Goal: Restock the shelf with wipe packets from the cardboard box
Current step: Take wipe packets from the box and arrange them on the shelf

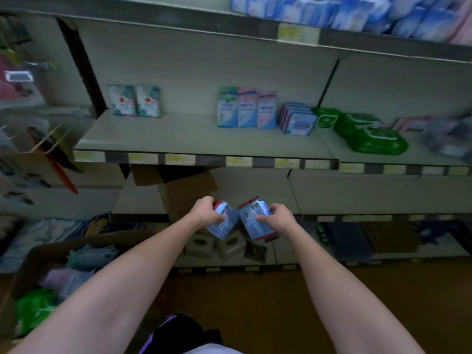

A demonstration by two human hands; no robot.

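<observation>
From the head camera I see both arms stretched forward, each hand wrapped around its own wipe packet. My left hand (207, 210) has its fingers curled over the top edge of a light blue packet with a red end (222, 224), thumb pressed onto the face; the packet tilts down and to the right. My right hand (275, 217) grips a second blue packet with a red border (251, 221), thumb on its face and fingers folded behind it, tilted the other way so the two packets nearly meet between the hands; I cannot tell whether they touch.

Above and well beyond both hands runs the middle shelf (178, 139), holding two teal packets (135, 100) at the left, three upright pastel packets (246, 108), a row of purple-edged packs (297, 118) and green wipe packs (367, 134) to the right. Just behind the left hand sits an open brown carton (184, 190) on the lower shelf. Down to the left of my left forearm stands the cardboard box (40, 256), with pastel and green packets inside.
</observation>
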